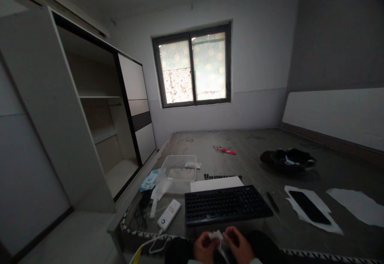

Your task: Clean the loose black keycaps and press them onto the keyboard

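Close to my lap, my left hand pinches a small crumpled white tissue. My right hand has its fingers closed at the other side of that same tissue, which hangs down between both hands. Just beyond them lies a black keyboard, apart from my fingers. Behind the keyboard are a white sheet and a row of small black keycaps. A black pen-like stick rests to the keyboard's right.
Left of the keyboard are a white power bank with a cable, a clear plastic box and a blue packet. To the right, a black phone lies on white paper, with a dark cap behind. A red packet lies farther back.
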The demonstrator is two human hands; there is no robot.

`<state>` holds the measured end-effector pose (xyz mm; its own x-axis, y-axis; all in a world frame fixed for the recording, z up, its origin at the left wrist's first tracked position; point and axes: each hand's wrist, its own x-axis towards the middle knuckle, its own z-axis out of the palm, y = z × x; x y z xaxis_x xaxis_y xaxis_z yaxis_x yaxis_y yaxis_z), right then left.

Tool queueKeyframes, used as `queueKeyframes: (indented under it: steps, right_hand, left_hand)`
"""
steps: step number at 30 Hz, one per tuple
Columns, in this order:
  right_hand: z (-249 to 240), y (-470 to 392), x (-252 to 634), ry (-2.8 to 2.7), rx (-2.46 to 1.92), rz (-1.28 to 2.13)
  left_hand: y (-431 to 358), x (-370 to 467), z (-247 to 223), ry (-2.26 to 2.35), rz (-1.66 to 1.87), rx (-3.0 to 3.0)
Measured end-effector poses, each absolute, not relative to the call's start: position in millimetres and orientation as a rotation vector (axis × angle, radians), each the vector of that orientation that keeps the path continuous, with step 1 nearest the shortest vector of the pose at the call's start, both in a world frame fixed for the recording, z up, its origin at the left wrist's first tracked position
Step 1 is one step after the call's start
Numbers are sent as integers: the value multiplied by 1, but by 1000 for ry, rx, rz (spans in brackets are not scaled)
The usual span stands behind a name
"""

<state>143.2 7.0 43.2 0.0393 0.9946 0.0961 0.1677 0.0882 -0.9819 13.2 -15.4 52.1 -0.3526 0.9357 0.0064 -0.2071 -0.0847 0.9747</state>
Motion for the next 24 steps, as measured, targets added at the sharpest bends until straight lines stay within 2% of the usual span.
queueKeyframes:
  steps: [8, 15, 24]
  right_hand:
    - [35, 8, 136, -1320, -1268, 1294]
    - [41, 12, 138, -1215, -1286, 1319]
    - [46, 18, 143, -1127, -1163, 1519]
  left_hand:
    - [-17, 18, 61, 1312, 1516, 868]
    - [-11, 19, 60, 1246, 1569, 850]
    - [-2, 20, 45, 1280, 1524, 821]
